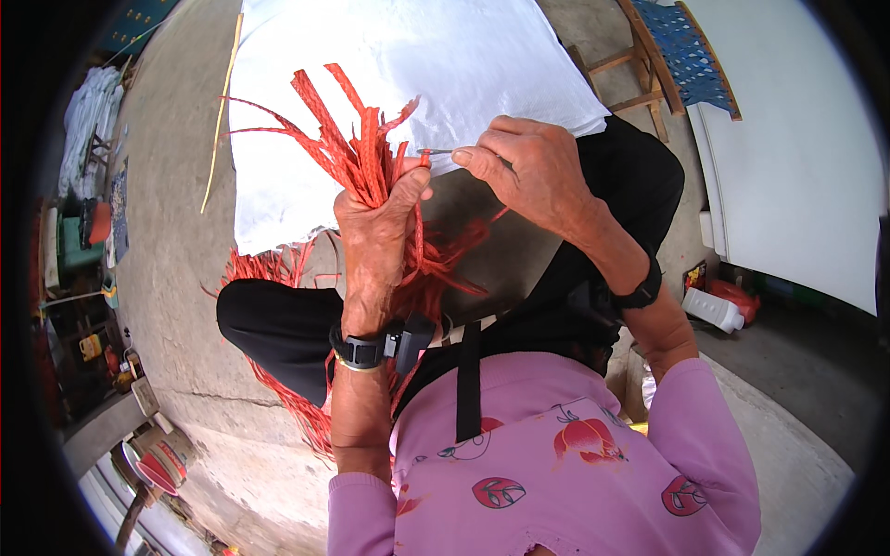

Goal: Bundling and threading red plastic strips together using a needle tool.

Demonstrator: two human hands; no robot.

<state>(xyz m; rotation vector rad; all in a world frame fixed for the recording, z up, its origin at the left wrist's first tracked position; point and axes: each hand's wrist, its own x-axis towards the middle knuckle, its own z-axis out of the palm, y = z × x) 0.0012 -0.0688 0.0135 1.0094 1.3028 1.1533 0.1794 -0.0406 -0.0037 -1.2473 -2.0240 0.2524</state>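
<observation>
- Gripping a bundle of red plastic strips point(366, 162): your left hand point(375, 232) is clenched round their lower ends, so the loose ends fan up and out above the fist, over your lap.
- Your right hand point(533, 171) has thumb and forefinger pinched on a thin metal tool point(436, 151); it looks like a needle or small blade, too small to tell which. Its tip sits right at the bundle, beside your left thumb.
- Holding the bundle upright and close probably keeps the strip ends steady against the tool; that's my read, not something visible.
- More red strips point(445, 264) trail down from the fist across your dark trousers point(278, 324) and on to the concrete floor point(167, 232) by your left leg.
- A black wrist strap is on each arm.
- A white woven sheet point(389, 56) lies spread on the floor just past your hands; part of it lies under the bundle's fanned ends.
- A thin pale stick point(222, 111) lies along the sheet's left edge.
- Containers: a white plastic jug point(712, 310) lies on its side to your right, contents not visible. Bowls and tubs point(158, 459) sit at lower left, too blurred to tell what's in them.
- Far right: a wooden chair frame point(640, 65) with blue netting point(691, 51) on it.
</observation>
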